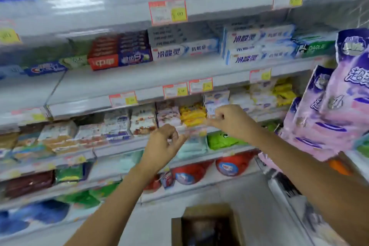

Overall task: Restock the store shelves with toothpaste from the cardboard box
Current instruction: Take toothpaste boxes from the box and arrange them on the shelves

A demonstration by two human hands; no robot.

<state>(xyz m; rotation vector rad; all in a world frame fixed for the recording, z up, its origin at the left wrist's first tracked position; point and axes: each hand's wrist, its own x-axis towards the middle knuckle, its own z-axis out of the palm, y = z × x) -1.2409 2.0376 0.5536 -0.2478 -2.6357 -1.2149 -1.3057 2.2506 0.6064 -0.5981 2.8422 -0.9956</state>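
Both hands are raised in front of the shelving, below the level of the toothpaste.

- Left hand (164,142): fingers curled, thumb and forefinger closed on the left end of a pale strip (192,130).
- Right hand (229,120): fingers curled, fingertips pinching the right end of the same strip.
- Pale strip: held level between the two hands, just in front of a row of small packets (142,119). It is white with a yellow patch. Blur prevents telling what it is, or whether it is attached to the shelf edge.
- Toothpaste cartons (185,51): lying flat and stacked on the upper shelf (139,82), far from the hands. Red and blue cartons are at the left, white and blue ones in the middle, and a green one at the right.
- Cardboard box (205,223): on the floor (249,201), near and low in the scene, between the forearms, with its top open. The contents are dark and blurred.
- Price labels (168,12): clipped along the shelf fronts.
- Purple packs (339,110): hanging at the right, beside the right forearm.
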